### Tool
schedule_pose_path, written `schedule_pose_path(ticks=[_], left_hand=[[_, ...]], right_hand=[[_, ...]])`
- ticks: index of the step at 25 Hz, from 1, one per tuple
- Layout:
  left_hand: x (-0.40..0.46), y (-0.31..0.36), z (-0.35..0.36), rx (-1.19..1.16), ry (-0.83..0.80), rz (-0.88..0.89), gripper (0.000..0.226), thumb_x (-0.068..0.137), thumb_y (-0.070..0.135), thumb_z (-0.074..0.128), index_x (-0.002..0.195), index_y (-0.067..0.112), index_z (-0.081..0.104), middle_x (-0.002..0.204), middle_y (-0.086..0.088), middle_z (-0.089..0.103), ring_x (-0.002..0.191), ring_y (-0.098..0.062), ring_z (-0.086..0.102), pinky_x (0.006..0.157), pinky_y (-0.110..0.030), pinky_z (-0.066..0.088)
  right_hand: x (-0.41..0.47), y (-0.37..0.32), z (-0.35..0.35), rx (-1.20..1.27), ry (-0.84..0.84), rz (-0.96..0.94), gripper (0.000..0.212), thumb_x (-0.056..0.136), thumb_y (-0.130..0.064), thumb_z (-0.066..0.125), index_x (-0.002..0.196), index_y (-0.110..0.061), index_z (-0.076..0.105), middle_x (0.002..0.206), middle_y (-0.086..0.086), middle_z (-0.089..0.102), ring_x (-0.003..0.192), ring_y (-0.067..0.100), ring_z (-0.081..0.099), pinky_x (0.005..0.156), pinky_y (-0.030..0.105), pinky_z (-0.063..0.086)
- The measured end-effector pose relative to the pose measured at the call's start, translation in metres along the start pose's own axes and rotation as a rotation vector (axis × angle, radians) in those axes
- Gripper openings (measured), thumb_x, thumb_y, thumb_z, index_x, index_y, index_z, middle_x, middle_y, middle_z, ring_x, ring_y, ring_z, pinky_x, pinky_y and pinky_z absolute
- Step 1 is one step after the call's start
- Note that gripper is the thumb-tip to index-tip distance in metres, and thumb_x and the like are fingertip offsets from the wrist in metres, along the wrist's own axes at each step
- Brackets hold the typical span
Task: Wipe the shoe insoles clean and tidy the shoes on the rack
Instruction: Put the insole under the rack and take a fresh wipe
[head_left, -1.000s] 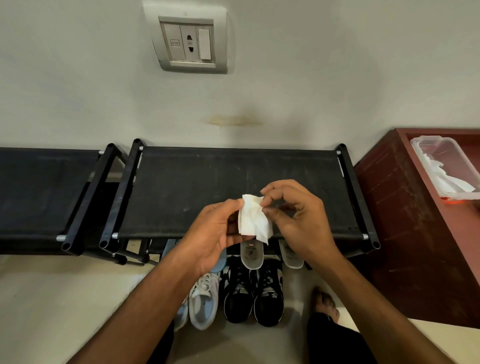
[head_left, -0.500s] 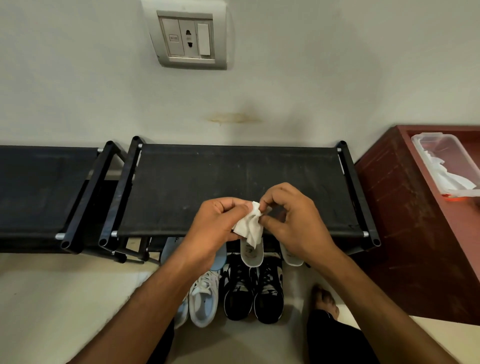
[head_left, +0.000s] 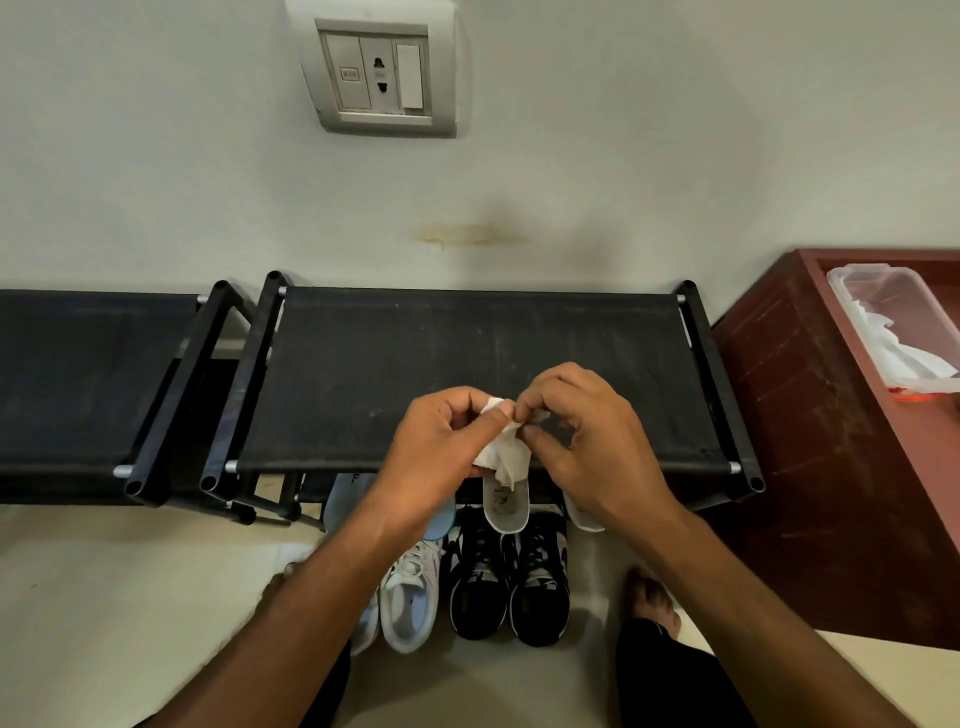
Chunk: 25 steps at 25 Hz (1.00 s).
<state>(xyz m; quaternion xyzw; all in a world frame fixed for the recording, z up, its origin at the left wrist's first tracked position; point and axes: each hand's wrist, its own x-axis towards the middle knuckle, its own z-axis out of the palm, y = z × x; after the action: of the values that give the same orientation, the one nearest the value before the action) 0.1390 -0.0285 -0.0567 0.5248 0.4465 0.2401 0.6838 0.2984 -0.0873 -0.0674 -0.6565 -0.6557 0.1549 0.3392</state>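
I'm seeing both hands meeting above the front edge of the black rack (head_left: 467, 374). The left hand (head_left: 441, 441) is pinching a crumpled white wipe (head_left: 501, 452), fingers curled round its upper part; the right hand (head_left: 587, 436) is nipping the same wipe at its top corner. The wipe is hanging bunched and creased, faintly greyed at the lower folds. Directly below the grip, a pale insole (head_left: 506, 506) is sticking out over the black sneakers (head_left: 511, 577); white sneakers (head_left: 410, 592) are sitting just left of them.

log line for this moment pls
step: bunching wipe | left hand: holds wipe | right hand: pinches wipe | insoles: not yet wiped
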Motion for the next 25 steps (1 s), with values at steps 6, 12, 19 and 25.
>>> schedule_pose_path(ticks=[6,12,19,25], left_hand=[[0.003,0.001,-0.006,-0.102,0.039,-0.105,0.031,0.096,0.031,0.060,0.099,0.003,0.074,0.094,-0.018,0.075,0.090,-0.031,0.074,0.080,-0.039,0.062],[0.006,-0.002,-0.008,-0.144,0.071,-0.134,0.029,0.096,0.029,0.061,0.100,0.003,0.073,0.092,-0.016,0.076,0.088,-0.029,0.074,0.076,-0.035,0.062],[0.004,-0.004,0.000,-0.172,0.114,-0.065,0.027,0.098,0.027,0.059,0.101,0.004,0.075,0.097,-0.019,0.075,0.094,-0.036,0.072,0.087,-0.049,0.059],[0.004,-0.006,0.007,-0.171,0.152,-0.004,0.024,0.097,0.023,0.060,0.095,0.006,0.077,0.095,-0.021,0.074,0.098,-0.041,0.069,0.089,-0.050,0.057]], right_hand=[[0.000,0.000,0.002,0.102,-0.011,0.024,0.026,0.083,-0.001,0.070,0.094,-0.024,0.066,0.097,-0.014,0.055,0.090,0.009,0.056,0.072,0.027,0.051],[0.001,0.000,0.003,0.249,-0.054,0.085,0.032,0.079,0.013,0.065,0.080,-0.019,0.065,0.098,-0.009,0.054,0.093,0.016,0.058,0.073,0.034,0.052],[-0.001,-0.024,0.007,0.280,0.076,0.475,0.034,0.090,-0.047,0.064,0.071,-0.019,0.067,0.063,-0.001,0.065,0.057,0.011,0.061,0.052,0.027,0.050],[0.003,-0.026,0.007,0.826,-0.142,0.771,0.022,0.097,-0.025,0.059,0.090,-0.008,0.071,0.085,0.009,0.074,0.074,0.021,0.072,0.063,0.029,0.052]])
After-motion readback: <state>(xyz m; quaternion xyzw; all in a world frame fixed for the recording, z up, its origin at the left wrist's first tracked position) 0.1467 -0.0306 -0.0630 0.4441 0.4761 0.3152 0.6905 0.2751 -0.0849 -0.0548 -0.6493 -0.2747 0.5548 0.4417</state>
